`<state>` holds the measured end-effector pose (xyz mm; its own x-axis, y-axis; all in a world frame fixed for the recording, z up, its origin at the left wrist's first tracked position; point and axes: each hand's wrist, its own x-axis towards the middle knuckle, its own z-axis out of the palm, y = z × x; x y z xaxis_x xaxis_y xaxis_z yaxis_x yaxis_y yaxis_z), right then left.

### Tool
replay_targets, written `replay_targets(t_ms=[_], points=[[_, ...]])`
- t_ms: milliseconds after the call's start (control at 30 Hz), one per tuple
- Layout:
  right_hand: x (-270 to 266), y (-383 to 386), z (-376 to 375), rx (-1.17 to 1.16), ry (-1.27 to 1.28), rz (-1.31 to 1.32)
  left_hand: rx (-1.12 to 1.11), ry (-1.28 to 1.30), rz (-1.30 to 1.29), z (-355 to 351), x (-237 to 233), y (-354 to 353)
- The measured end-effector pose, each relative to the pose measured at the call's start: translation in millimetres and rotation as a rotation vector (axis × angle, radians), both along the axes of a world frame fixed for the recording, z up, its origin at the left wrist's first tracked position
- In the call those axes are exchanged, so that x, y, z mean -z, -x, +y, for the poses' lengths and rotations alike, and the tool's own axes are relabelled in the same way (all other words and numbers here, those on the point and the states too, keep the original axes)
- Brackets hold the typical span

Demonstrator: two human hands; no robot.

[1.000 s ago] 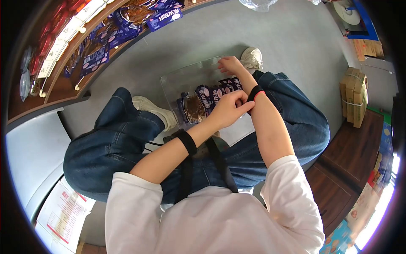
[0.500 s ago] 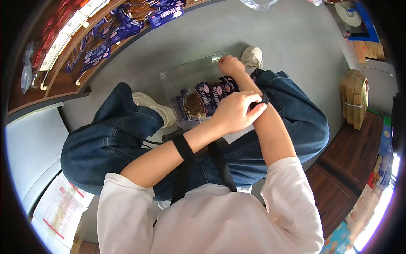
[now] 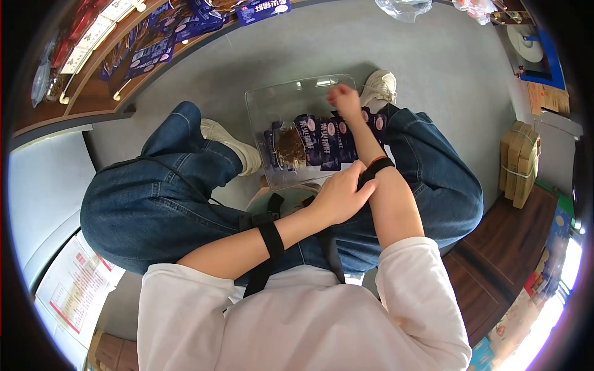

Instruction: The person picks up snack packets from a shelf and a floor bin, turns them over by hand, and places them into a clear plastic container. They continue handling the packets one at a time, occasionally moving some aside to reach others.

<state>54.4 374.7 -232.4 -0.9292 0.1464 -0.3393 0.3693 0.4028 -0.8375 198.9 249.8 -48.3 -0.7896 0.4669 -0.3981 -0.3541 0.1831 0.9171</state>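
My left hand (image 3: pixel 341 193) reaches across to my right forearm, its fingers closed at the black wristband (image 3: pixel 376 167), which has an orange-red edge. The fingertips are partly hidden there. My right hand (image 3: pixel 344 100) is curled into a loose fist above the clear plastic bin (image 3: pixel 255 127), and nothing shows in it. Inside the bin lie several purple snack packets (image 3: pixel 331 139) with white lettering. One packet (image 3: pixel 289 147) at the left has a see-through window with brown food. Another black band (image 3: pixel 271 240) circles my left forearm.
Wooden shelves (image 3: pixel 80 99) with more purple packets (image 3: pixel 151 57) curve along the upper left. Tied flat cardboard (image 3: pixel 520 164) stands at the right beside a dark wooden cabinet (image 3: pixel 495 266). Clear plastic bags (image 3: pixel 405 7) lie at the top. My legs are on both sides of the bin.
The view has shifted, so the bin appears slightly farther right. My left hand has slid a little down along my right forearm, and more of the wristband shows. My right hand stays curled.
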Motion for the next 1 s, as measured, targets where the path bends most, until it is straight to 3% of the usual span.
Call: replay_targets(t_ms=[33, 100, 133, 200, 267, 333, 400, 433, 500, 533, 667, 767, 800, 833, 900, 1000], points=[[-15.7, -6.8, -12.8, -0.288, -0.306, 0.072, -0.01, -0.026, 0.01, 0.4, 3.2, -1.4], [-34.8, -13.3, -35.4, -0.709, -0.409, -0.253, -0.026, -0.054, 0.021, 1.1, 10.2, -1.1], [-34.7, -17.2, -42.1, -0.711, -0.41, -0.257, -0.102, -0.101, -0.036, 0.3, 13.2, 0.0], [-38.9, -22.3, -50.7, -1.07, -0.753, -0.251, -0.176, -0.151, -0.095, -3.6, 14.3, 7.7], [-46.2, -13.9, -55.2, -1.176, -0.813, -0.292, -0.166, -0.326, -0.064, -11.0, 10.9, 22.4], [-46.3, -6.3, -63.0, -1.343, -0.911, -0.324, -0.16, -0.31, -0.032, -13.2, 4.8, 28.6], [-52.9, -5.9, -65.9, -1.366, -0.871, -0.283, -0.11, -0.057, 0.194, -18.1, 0.4, 34.6], [-58.4, -9.7, -65.7, -1.392, -0.832, -0.24, -0.105, -0.06, 0.193, -19.9, -0.6, 36.8], [-56.4, -33.0, -60.0, -1.294, -0.77, -0.186, -0.058, 0.178, 0.283, -24.5, 0.3, 46.1], [-49.6, -48.1, -55.6, -1.204, -0.703, -0.135, -0.147, 0.189, 0.532, -27.2, 7.5, 53.1], [0.8, -92.8, -39.4, -1.106, -0.839, 0.043, -0.16, 0.168, 0.364, -45.5, 14.9, 92.3], [39.1, -66.8, -67.4, -0.962, -0.943, 0.362, -0.153, 0.14, 0.409, -59.6, 5.1, 127.7], [39.0, -61.9, -70.2, -1.19, -1.09, 0.131, -0.118, 0.198, 0.538, -68.4, 0.4, 141.5], [-44.4, -43.5, -83.3, -1.452, -1.127, -0.145, -0.006, 0.302, 0.572, -81.4, -12.8, 156.2], [-61.4, -23.5, -79.2, -1.295, -0.708, -0.246, 0.182, 0.538, 0.6, -115.3, -41.3, 181.5], [-72.6, 4.9, -64.5, -1.205, -0.507, -0.074, 0.344, 0.841, 0.712, -182.4, -55.9, 210.1]])
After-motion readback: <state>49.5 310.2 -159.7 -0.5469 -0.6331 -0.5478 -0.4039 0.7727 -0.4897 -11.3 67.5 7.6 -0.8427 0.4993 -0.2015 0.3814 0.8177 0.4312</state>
